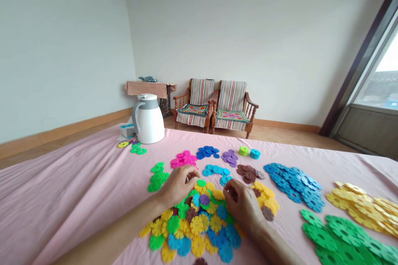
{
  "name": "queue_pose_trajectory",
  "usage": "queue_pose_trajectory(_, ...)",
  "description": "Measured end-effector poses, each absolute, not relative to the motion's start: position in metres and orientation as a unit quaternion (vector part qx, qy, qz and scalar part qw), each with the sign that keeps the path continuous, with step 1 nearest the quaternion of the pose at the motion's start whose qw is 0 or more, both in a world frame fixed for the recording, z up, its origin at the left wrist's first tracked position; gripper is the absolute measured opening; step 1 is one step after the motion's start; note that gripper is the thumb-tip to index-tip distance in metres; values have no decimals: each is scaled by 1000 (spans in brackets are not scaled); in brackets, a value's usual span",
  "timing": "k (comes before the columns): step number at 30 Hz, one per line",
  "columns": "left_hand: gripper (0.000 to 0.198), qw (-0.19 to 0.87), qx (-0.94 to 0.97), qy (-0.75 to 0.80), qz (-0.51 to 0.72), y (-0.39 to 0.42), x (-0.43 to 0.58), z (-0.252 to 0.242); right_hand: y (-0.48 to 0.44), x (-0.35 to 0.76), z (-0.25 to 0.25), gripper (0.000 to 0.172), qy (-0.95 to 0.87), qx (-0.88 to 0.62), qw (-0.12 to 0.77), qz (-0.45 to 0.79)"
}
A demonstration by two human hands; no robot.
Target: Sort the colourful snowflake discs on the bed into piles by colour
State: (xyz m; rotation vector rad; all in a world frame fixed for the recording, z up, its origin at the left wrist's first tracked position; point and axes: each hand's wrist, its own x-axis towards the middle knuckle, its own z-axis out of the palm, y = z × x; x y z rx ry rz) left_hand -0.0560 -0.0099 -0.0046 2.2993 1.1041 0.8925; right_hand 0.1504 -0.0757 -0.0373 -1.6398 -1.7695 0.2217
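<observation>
A mixed pile of notched plastic discs (196, 224) in yellow, green, blue, brown and purple lies in front of me on the pink cloth (102, 198). My left hand (180, 184) is over the pile's upper left side, its fingers curled together beside the bright green discs (157, 183). Whatever its fingertips hold, if anything, is hidden. My right hand (244, 203) is closed above the pile's right side. Its fingertips are near the light-blue discs (216, 169), and I cannot make out anything in them. A cluster of yellow discs (265, 192) lies just right of that hand.
Sorted by colour, pink (183, 158), dark blue (207, 151), purple (229, 158) and brown discs (247, 172) lie behind the pile. Larger blue (295, 184), yellow (357, 201) and green discs (345, 236) spread rightward. A white jug (151, 122) stands at the back left. Two wooden chairs (233, 105) are beyond.
</observation>
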Motion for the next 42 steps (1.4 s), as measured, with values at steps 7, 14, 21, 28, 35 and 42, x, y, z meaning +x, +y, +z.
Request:
queue_pose_trajectory(7, 15, 120, 874, 363, 300, -36, -68, -2, -79, 145, -34, 22, -732, -595, 316, 101)
queue_pose_trajectory(14, 9, 104, 916, 293, 253, -39, -68, -3, -80, 143, -34, 9, -735, -602, 299, 83)
queue_pose_trajectory(21, 12, 108, 926, 287, 220, -41, -71, -2, -78, 161, -31, 11, -722, -597, 348, 16)
queue_pose_trajectory(28, 14, 122, 925, 297, 204, -43, -70, 0, -68, 223, -18, 20, -654, -693, 302, -33)
queue_pose_trajectory(35, 13, 131, 921, 297, 217, -41, -71, -3, -67, 276, -34, 21, -646, -728, 229, -15)
queue_pose_trajectory(42, 11, 130, 921, 298, 216, -41, -71, -4, -71, 252, -30, 21, -693, -687, 215, 48)
